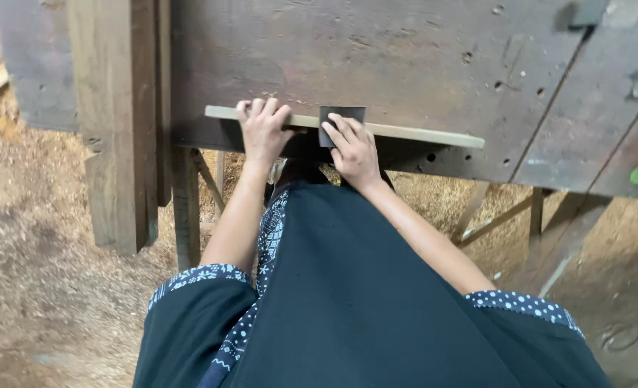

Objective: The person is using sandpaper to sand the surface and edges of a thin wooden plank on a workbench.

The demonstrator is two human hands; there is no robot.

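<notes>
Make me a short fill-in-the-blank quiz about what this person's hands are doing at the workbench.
1. The left hand presses down on a thin wooden ____ lying along the workbench edge.
2. The right hand holds a dark square of ____ against that wooden piece.
3. The ground under the bench is covered with ____.

Missing words: strip; sandpaper; sawdust
</notes>
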